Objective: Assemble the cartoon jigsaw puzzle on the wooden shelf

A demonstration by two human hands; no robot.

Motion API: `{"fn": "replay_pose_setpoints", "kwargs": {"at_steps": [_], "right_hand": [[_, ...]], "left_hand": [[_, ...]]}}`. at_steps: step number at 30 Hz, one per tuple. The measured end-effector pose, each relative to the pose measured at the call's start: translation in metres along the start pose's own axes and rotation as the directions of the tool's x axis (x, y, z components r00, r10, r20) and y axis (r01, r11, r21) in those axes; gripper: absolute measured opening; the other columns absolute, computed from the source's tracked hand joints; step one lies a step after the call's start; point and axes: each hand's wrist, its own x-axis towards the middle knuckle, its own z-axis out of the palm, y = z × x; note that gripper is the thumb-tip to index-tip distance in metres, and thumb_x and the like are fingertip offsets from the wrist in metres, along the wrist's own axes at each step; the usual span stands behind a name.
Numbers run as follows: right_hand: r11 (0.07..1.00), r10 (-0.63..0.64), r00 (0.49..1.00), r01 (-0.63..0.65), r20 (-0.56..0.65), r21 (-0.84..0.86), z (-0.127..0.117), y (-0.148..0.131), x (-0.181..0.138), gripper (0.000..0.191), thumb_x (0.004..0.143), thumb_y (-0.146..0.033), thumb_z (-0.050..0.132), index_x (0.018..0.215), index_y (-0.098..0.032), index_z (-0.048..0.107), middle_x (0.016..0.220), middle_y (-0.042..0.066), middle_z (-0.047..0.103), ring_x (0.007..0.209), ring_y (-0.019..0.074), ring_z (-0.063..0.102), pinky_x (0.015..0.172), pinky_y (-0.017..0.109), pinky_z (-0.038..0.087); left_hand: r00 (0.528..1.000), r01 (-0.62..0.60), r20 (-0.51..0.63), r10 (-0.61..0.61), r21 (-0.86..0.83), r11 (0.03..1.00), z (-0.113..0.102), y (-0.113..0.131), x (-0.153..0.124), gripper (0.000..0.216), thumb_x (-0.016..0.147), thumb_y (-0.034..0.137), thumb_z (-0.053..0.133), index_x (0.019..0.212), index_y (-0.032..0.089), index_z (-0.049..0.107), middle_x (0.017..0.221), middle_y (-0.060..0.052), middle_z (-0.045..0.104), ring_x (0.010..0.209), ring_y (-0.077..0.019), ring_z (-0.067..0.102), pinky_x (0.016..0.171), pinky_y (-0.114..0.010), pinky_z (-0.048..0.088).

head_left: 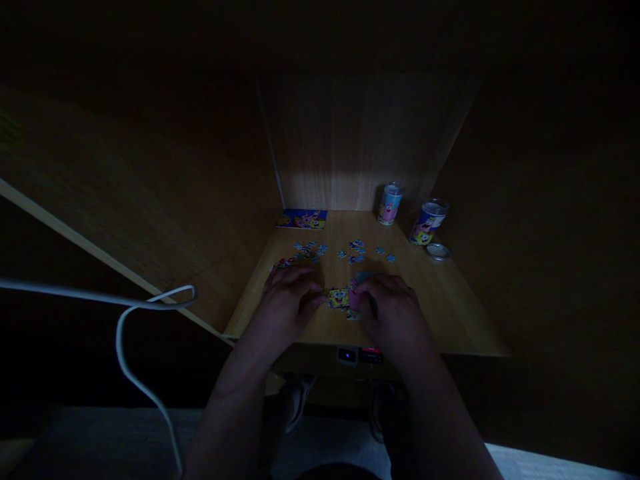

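A partly joined jigsaw puzzle (pixel 339 298) with a yellow cartoon face and a pink patch lies near the front of the wooden desk (pixel 450 320). At its left edge, my left hand (pixel 293 293) pinches with thumb and forefinger at what looks like a puzzle piece. From the other side, my right hand (pixel 390 297) has its fingers closed on the pink part of the puzzle, hiding some of it. Loose puzzle pieces (pixel 309 250) lie beyond my left hand, and more pieces (pixel 357 252) are spread in the middle. A few sit farther right.
A blue picture card (pixel 303 219) lies at the back left. Two printed cans (pixel 389 205) with clear tops stand at the back right, the nearer one beside a round metal lid (pixel 439 251). Wooden panels enclose the desk. A white cable (pixel 145 305) hangs at left.
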Motion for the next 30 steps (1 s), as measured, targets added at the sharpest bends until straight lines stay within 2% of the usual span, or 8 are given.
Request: {"fn": "replay_pose_setpoints", "kwargs": {"at_steps": [6, 11, 30], "right_hand": [[1.0, -0.001, 1.0, 0.001, -0.013, 0.014, -0.0003, -0.0008, 0.0, 0.022, 0.104, -0.014, 0.061, 0.093, -0.027, 0.075, 0.105, 0.005, 0.08, 0.105, 0.0273, 0.067, 0.101, 0.043, 0.047], [1.0, 0.001, 1.0, -0.001, 0.006, 0.02, -0.0007, -0.0006, 0.0007, 0.02, 0.104, -0.016, 0.061, 0.094, -0.027, 0.074, 0.106, 0.005, 0.079, 0.106, 0.0279, 0.067, 0.101, 0.044, 0.047], [1.0, -0.004, 1.0, 0.004, 0.0, -0.003, 0.0015, 0.0016, 0.0002, 0.02, 0.104, -0.015, 0.061, 0.095, -0.028, 0.074, 0.107, 0.004, 0.08, 0.105, 0.0273, 0.067, 0.1, 0.044, 0.047]], "left_hand": [[1.0, 0.008, -0.01, -0.008, -0.04, 0.999, 0.0016, -0.0001, 0.0015, 0.007, 0.101, 0.022, 0.081, 0.106, 0.026, 0.079, 0.132, -0.008, 0.078, 0.13, -0.0324, 0.07, 0.117, -0.06, 0.05], [1.0, 0.005, -0.021, -0.005, -0.024, 1.0, 0.0014, 0.0027, 0.0015, 0.012, 0.098, 0.019, 0.084, 0.106, 0.026, 0.078, 0.133, -0.007, 0.077, 0.131, -0.0323, 0.069, 0.121, -0.061, 0.048], [1.0, -0.028, -0.006, 0.028, 0.004, 1.0, 0.0018, 0.0062, 0.002, 0.009, 0.101, 0.024, 0.082, 0.109, 0.027, 0.079, 0.131, -0.008, 0.077, 0.129, -0.0326, 0.069, 0.123, -0.063, 0.047]]}}
